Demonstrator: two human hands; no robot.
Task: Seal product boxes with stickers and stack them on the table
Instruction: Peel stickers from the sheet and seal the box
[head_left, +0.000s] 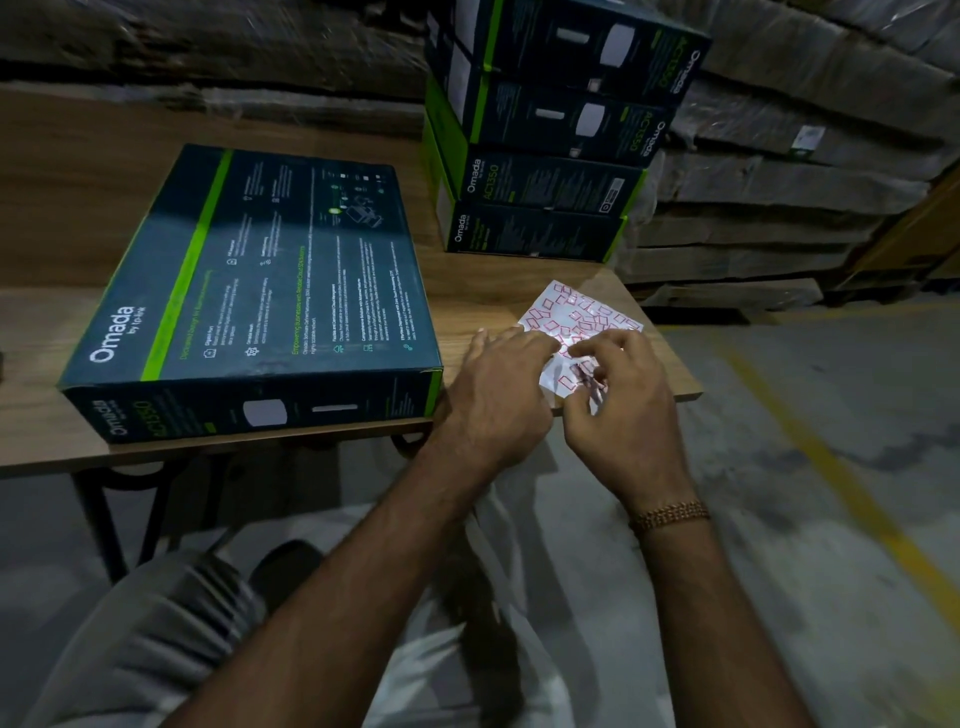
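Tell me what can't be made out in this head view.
- Sticker sheet: near part hidden by both hands; left hand, right hand.
- Whether a sticker is peeled: fingers cover it.
- Stack: top cut off by the edge.
- Flat box: small print too blurred to read.

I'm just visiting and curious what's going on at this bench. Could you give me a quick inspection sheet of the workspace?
Surface: wooden table, black metal legs, bare at the far left.
Job's things: one flat product box lying near the front edge; stack of boxes at the far right; sticker sheet with red-outlined stickers at the table's right corner.
Clutter: nothing seen.
Hands: left hand and right hand both on the sticker sheet, fingers pinching at it, apparently peeling a sticker; beaded bracelet on the right wrist.
Cables: nothing seen.
Surroundings: wrapped cartons piled behind; concrete floor with a yellow line.
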